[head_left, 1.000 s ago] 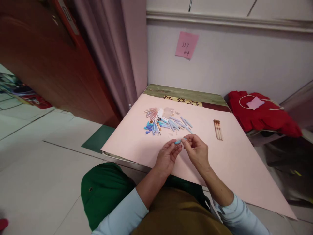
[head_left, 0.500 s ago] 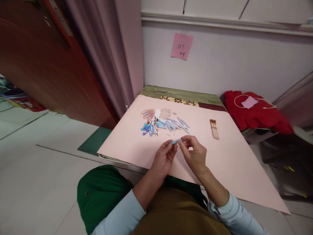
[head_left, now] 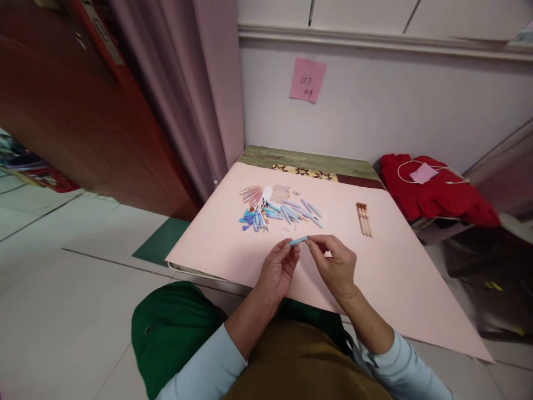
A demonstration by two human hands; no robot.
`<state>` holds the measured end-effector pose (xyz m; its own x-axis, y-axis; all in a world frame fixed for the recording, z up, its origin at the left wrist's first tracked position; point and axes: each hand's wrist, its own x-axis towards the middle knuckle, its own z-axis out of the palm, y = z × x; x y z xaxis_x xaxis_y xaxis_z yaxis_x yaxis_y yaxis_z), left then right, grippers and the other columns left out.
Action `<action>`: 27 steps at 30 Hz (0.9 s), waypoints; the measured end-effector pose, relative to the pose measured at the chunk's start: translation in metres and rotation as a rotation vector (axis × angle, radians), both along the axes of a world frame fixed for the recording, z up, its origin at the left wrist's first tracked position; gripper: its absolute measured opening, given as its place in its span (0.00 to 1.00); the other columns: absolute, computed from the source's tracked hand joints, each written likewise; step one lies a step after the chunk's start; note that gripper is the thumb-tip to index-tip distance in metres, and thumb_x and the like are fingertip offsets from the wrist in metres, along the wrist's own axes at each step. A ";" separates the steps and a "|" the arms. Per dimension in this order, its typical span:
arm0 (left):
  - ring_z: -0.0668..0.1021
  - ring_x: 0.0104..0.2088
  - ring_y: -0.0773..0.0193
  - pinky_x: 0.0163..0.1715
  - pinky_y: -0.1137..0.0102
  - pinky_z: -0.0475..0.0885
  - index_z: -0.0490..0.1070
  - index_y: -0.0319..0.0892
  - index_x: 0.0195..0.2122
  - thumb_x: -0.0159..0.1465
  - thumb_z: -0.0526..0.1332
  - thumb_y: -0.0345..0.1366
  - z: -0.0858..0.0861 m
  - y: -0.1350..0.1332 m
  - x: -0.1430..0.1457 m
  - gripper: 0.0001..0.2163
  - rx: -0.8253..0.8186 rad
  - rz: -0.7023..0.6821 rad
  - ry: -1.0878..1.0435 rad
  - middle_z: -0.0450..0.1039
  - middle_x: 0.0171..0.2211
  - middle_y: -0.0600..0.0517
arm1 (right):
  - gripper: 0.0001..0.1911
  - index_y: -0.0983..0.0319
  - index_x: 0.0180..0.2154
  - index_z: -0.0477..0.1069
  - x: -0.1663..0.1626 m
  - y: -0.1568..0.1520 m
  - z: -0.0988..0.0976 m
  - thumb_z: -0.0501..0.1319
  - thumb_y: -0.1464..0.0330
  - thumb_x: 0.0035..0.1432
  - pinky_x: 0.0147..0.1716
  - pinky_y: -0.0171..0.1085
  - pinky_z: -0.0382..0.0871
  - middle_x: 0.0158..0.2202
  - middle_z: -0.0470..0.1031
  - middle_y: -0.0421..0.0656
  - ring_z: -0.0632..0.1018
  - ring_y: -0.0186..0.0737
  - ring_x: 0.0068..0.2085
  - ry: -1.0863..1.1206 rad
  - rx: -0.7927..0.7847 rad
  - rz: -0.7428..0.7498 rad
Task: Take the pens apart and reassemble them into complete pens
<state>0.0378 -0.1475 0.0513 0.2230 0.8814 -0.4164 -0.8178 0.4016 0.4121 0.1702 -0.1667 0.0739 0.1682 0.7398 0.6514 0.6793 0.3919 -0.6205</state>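
Observation:
Between my two hands, over the near part of the table, is a short light-blue pen barrel (head_left: 298,240). My left hand (head_left: 277,269) grips its left end between thumb and fingers. At the other end, my right hand (head_left: 336,266) is closed in a pinch; whether a small part sits between those fingertips is hidden. Just beyond lie several blue pen pieces (head_left: 259,219), pale blue-lilac barrels (head_left: 293,214), small blue caps or clips (head_left: 245,221) and a fan of thin clear and pinkish tubes (head_left: 252,194). Tiny clear bits (head_left: 285,229) are scattered nearer my hands.
Three pale pens with brown tops (head_left: 363,220) lie side by side on the right of the pink-covered table (head_left: 400,278). A red cloth (head_left: 441,194) is beyond the right edge. A wall with a pink note (head_left: 307,80) stands behind; a brown door (head_left: 104,122) is left.
My right hand has shifted slightly right along the barrel to its end, so more of the blue barrel shows between my hands. The left hand has barely moved.

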 end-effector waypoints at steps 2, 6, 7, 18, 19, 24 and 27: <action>0.79 0.27 0.71 0.31 0.78 0.76 0.74 0.35 0.36 0.57 0.66 0.25 0.002 0.001 -0.001 0.06 0.009 0.027 0.048 0.76 0.27 0.50 | 0.05 0.59 0.33 0.76 0.002 0.000 -0.002 0.63 0.65 0.59 0.29 0.34 0.69 0.27 0.76 0.39 0.74 0.33 0.26 0.035 -0.059 0.008; 0.80 0.28 0.70 0.33 0.77 0.76 0.72 0.35 0.37 0.57 0.67 0.27 0.002 0.006 -0.003 0.07 0.038 0.118 0.158 0.76 0.27 0.50 | 0.09 0.60 0.33 0.74 0.002 0.005 -0.009 0.64 0.61 0.57 0.29 0.34 0.70 0.25 0.75 0.39 0.75 0.34 0.26 0.428 -0.304 0.136; 0.80 0.28 0.69 0.33 0.76 0.76 0.72 0.35 0.37 0.57 0.67 0.28 0.002 0.007 -0.004 0.08 0.046 0.139 0.184 0.77 0.28 0.50 | 0.10 0.61 0.33 0.73 0.001 0.006 -0.012 0.65 0.60 0.57 0.29 0.34 0.71 0.25 0.74 0.39 0.75 0.34 0.26 0.533 -0.349 0.164; 0.80 0.31 0.68 0.40 0.71 0.75 0.69 0.38 0.40 0.49 0.73 0.31 0.000 0.008 -0.002 0.19 0.195 0.191 0.335 0.77 0.31 0.52 | 0.15 0.64 0.31 0.72 -0.001 0.018 -0.027 0.70 0.60 0.48 0.28 0.32 0.72 0.32 0.79 0.44 0.76 0.33 0.28 1.018 -0.520 0.193; 0.80 0.31 0.68 0.39 0.71 0.75 0.69 0.38 0.40 0.49 0.73 0.30 0.001 0.008 -0.002 0.19 0.210 0.191 0.341 0.77 0.30 0.52 | 0.15 0.64 0.31 0.72 -0.001 0.018 -0.026 0.71 0.60 0.47 0.28 0.31 0.72 0.32 0.79 0.44 0.76 0.32 0.28 1.046 -0.530 0.195; 0.79 0.28 0.68 0.35 0.71 0.75 0.70 0.38 0.38 0.51 0.71 0.33 0.006 0.008 -0.002 0.15 0.266 0.210 0.413 0.76 0.27 0.53 | 0.15 0.63 0.31 0.72 -0.003 0.017 -0.025 0.71 0.60 0.46 0.25 0.32 0.72 0.31 0.79 0.44 0.76 0.33 0.26 1.166 -0.591 0.247; 0.78 0.28 0.68 0.34 0.71 0.75 0.70 0.39 0.36 0.52 0.70 0.34 0.009 0.007 -0.004 0.13 0.300 0.226 0.469 0.76 0.28 0.53 | 0.15 0.63 0.31 0.72 -0.004 0.015 -0.024 0.71 0.60 0.46 0.24 0.32 0.72 0.31 0.79 0.44 0.76 0.33 0.26 1.170 -0.612 0.261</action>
<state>0.0338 -0.1402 0.0603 -0.1307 0.9799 -0.1504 -0.5730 0.0491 0.8181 0.1660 -0.1515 0.0495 0.2045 0.9536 -0.2210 -0.4169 -0.1194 -0.9011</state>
